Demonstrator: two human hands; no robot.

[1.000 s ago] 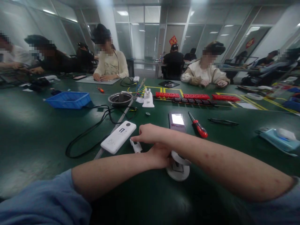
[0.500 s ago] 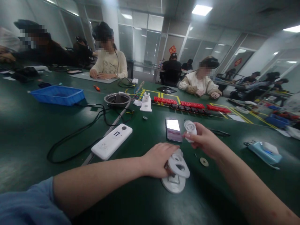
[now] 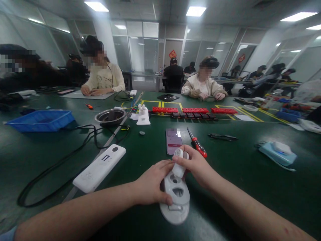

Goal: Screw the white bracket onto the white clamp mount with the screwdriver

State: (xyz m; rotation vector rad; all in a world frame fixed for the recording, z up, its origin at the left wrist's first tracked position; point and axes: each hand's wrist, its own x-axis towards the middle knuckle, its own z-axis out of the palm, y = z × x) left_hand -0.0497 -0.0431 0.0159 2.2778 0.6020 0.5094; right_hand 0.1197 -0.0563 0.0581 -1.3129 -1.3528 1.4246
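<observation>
A white plastic base with an oval, holed upper plate [image 3: 177, 193] rests on the green table in front of me. My left hand [image 3: 152, 182] grips its left side, thumb on the plate and fingers around the far end. Between the thumb and fingers of my right hand [image 3: 194, 165] is a small white part with round ends [image 3: 179, 167], held upright over the far end of the plate; whether they touch is unclear. Just beyond lies a phone [image 3: 173, 140] with a lit screen. A red and black screwdriver [image 3: 199, 146] is on the table past my right hand.
On the left are a white power bank [image 3: 100, 169], black cables, a blue tray [image 3: 42, 121] and a metal bowl [image 3: 110, 116]. Black tweezers [image 3: 222, 137] and a light blue device [image 3: 277, 153] lie right. Red strips [image 3: 195, 110] and seated people are across the table.
My right hand has brought the small white part leftward and down to the plate, uncovering the screwdriver. The base points more straight ahead. The camera view has shifted.
</observation>
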